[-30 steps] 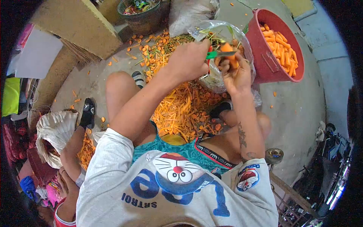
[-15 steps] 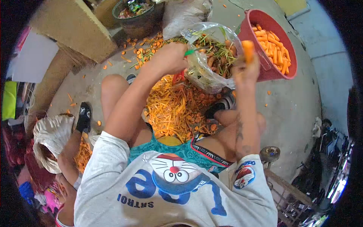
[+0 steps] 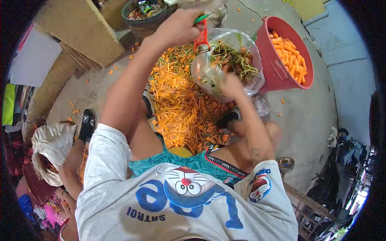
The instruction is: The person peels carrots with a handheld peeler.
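My left hand [image 3: 183, 26] is closed around a red peeler [image 3: 202, 37] that hangs down from the fingers, and a green-handled knife [image 3: 202, 18] pokes out of the same grip. My right hand [image 3: 231, 85] reaches to the near side of a clear plastic bag [image 3: 259, 76]; its fingers are blurred and partly hidden. Unpeeled carrots [image 3: 244, 52] with green stems fill the bag. Between my legs lies a heap of carrot peelings [image 3: 177, 108] mixed with cut carrot ends. Peeled carrots [image 3: 293, 56] sit in a red bucket [image 3: 277, 68] right of the bag.
A dark bin [image 3: 140, 20] of rubbish and a large board [image 3: 76, 30] stand at upper left. Another person's leg [image 3: 71, 170] is at left beside a pale sack [image 3: 54, 138]. A metal rack [image 3: 309, 213] stands at lower right.
My right hand has gone from beside the bucket, where it held a peeled carrot, down left to the bag. My left hand has risen with the peeler and knife.
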Demonstrator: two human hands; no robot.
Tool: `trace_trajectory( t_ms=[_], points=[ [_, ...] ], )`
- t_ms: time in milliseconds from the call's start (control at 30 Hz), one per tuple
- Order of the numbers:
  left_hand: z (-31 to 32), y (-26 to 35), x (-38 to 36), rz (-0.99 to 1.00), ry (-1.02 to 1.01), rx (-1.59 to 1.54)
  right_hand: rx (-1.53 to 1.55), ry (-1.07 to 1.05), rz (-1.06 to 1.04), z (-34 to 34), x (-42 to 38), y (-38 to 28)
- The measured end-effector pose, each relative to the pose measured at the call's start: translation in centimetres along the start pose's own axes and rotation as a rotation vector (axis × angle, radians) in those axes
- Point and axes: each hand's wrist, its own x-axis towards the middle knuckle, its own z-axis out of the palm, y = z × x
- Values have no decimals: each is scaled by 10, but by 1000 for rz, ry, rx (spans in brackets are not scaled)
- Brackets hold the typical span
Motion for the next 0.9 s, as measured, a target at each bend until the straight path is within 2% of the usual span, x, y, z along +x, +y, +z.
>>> trace_trajectory(
  t_ms=[67,100,167,200,267,300,333,367,433,467,533,567,633,733,800,867,900],
  points=[
    [9,-18,-20,-142,24,-28,-109,-309,-131,30,-25,-24],
    [12,-29,-29,-169,-42,48,-114,-324,-125,49,-39,-22],
    [4,-34,-42,-172,-80,57,-552,177,-527,82,-52,-15],
    [-4,-35,-43,-149,-118,84,-553,178,-537,72,-45,-22],
    [-15,-33,-43,-160,-77,58,-442,-414,-291,36,-29,-37],
    [-17,-33,-43,-169,-40,24,-249,-366,-284,34,-15,-20],
    [-17,-34,-42,-171,-41,21,-5,-292,-100,15,-12,-26],
    [-18,-35,-42,-157,-45,38,167,-141,-60,6,-5,-19],
    [-17,-37,-43,-144,-45,54,258,297,39,8,14,-14],
    [-16,-37,-42,-138,-49,55,255,297,34,11,25,-9],
    [-17,-36,-40,-142,-40,62,293,414,325,28,53,27],
    [-18,-36,-38,-155,-79,82,293,409,311,45,72,54],
    [-17,-35,-39,-175,-97,91,328,350,493,84,100,96],
    [-19,-33,-40,-187,-155,109,252,250,542,70,85,53],
    [-21,-32,-38,-184,-168,143,353,193,558,65,83,43],
    [-23,-30,-38,-180,-172,176,290,539,292,71,86,42],
    [-23,-30,-40,-165,-111,106,292,543,289,66,90,40]
  ],
)
